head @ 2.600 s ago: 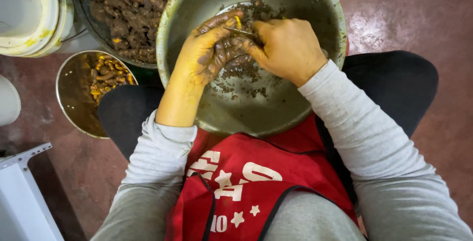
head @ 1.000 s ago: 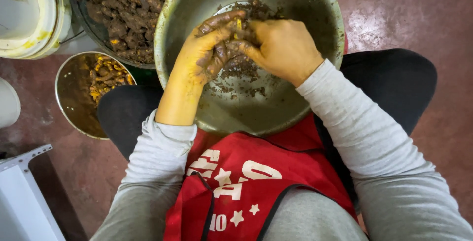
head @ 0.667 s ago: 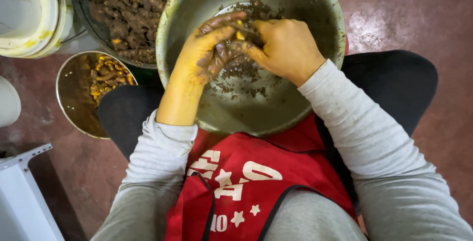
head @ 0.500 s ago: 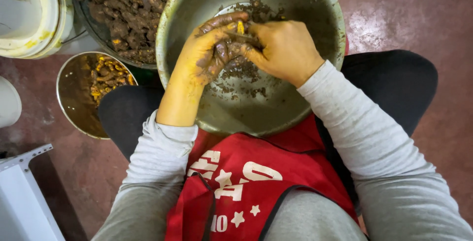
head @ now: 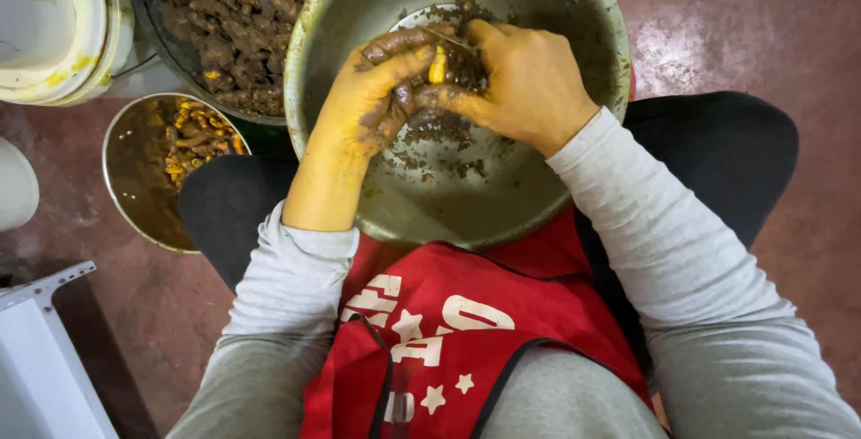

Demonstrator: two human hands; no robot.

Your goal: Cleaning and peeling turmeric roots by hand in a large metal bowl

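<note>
A large steel bowl [head: 574, 170] rests on my lap with brown peel scraps [head: 439, 134] scattered in it. My left hand [head: 372, 98], stained yellow and muddy, is shut on a small root piece [head: 437, 67] whose orange-yellow flesh shows. My right hand [head: 525, 80] presses against the same piece and grips a thin knife blade [head: 448, 42], mostly hidden by the fingers. Both hands hover over the middle of the bowl.
A pan of muddy unpeeled roots [head: 229, 17] sits at top left. Below it a smaller steel bowl [head: 134, 170] holds peeled orange pieces. A white bucket [head: 54, 35] stands at far left, a white frame [head: 45, 349] at bottom left. Red apron, reddish floor.
The hands stay together over the bowl, shifting slightly; the fingers turn the root piece, and more of its yellow flesh shows now.
</note>
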